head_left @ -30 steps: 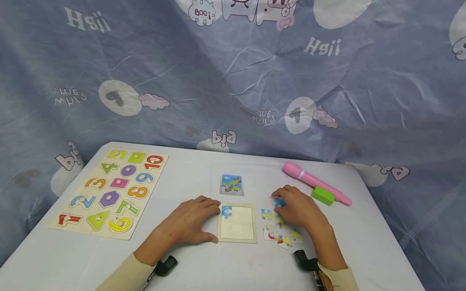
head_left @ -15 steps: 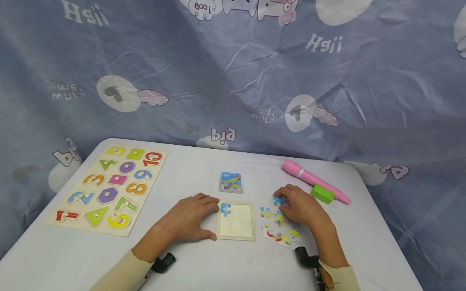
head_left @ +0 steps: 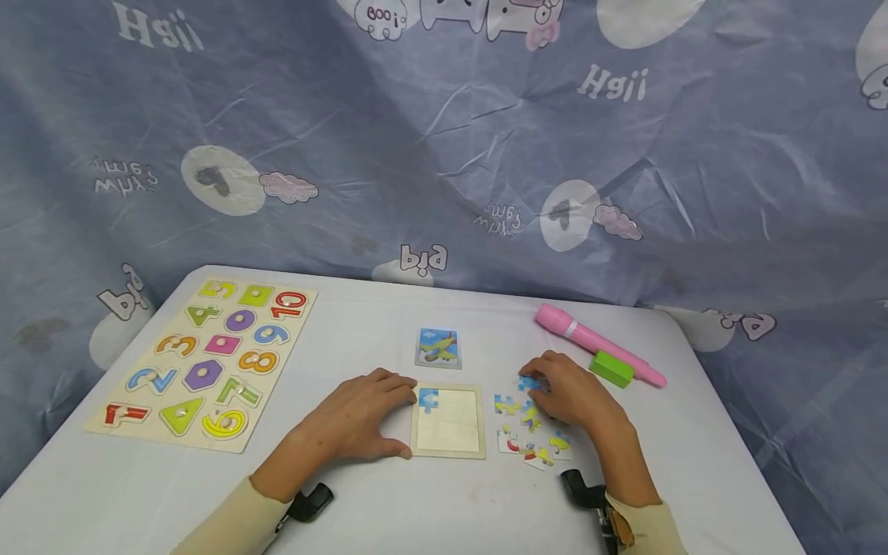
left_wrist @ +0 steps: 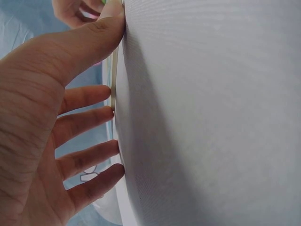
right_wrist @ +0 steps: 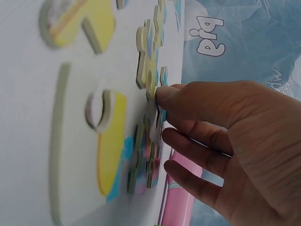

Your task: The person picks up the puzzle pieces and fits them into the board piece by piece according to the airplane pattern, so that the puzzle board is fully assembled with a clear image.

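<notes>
My left hand (head_left: 364, 416) rests at the left side of a square wooden puzzle tray (head_left: 482, 422), thumb at its near corner and fingertips by its far corner. In the left wrist view these fingers (left_wrist: 84, 157) are spread and fairly straight against the tray's edge (left_wrist: 114, 70). One blue jigsaw piece (head_left: 428, 398) lies in the tray's far left corner. My right hand (head_left: 574, 391) is over the loose pieces, pinching a blue jigsaw piece (head_left: 529, 382) between thumb and forefinger. In the right wrist view the thumb (right_wrist: 167, 94) partly hides that piece.
Several loose jigsaw pieces (head_left: 506, 404) lie right of the tray. Beyond it is an airplane picture card (head_left: 438, 348). A number-and-shape board (head_left: 208, 362) is at left; a pink stick (head_left: 607, 344) and green block (head_left: 611, 369) are at right. Cloth (head_left: 388, 116) hangs behind.
The view has tilted and shifted slightly. My left hand stays at the tray, and my right hand stays at the blue jigsaw piece with barely any motion.
</notes>
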Tool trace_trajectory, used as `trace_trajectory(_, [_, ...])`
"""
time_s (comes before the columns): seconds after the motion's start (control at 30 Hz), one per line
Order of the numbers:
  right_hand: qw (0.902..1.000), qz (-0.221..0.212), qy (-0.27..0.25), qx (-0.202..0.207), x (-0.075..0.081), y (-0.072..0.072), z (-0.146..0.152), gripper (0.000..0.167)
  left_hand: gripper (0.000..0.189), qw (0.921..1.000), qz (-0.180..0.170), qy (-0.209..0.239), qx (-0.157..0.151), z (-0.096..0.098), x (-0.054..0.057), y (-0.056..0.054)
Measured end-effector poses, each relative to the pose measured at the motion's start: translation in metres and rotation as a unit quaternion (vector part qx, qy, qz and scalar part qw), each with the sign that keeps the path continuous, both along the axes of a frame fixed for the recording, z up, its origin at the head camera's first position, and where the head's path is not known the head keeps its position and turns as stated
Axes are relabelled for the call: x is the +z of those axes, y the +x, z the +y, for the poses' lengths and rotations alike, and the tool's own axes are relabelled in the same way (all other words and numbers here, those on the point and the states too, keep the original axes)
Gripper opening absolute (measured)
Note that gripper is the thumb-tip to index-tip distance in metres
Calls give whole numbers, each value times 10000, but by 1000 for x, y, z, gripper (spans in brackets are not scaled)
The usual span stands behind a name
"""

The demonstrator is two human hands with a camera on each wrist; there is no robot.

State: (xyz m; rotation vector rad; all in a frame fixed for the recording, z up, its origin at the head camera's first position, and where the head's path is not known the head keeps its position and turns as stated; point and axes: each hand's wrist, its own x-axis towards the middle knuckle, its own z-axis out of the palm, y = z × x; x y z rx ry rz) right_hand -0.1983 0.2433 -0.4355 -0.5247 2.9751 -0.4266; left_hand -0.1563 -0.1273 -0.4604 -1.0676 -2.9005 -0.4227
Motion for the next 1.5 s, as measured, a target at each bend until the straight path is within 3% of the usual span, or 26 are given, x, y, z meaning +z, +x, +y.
trace_trajectory(0.27, [9996, 206, 18, 178, -1, 0, -9, 33, 73, 10000, 18, 15, -10, 0, -1, 0])
trace_trajectory(0.77, [9990, 191, -28, 411, 0, 7, -37, 32, 72, 10000, 12, 6, 5, 1, 0, 0])
trace_trajectory(1.07, [9955, 574, -119, 745, -5, 11, -53, 30, 72, 10000, 40, 11, -15, 1, 0, 0])
trace_trajectory(1.5, [9914, 714, -182, 1082, -8, 14, -68, 27, 73, 10000, 68, -3, -8, 1, -1, 0])
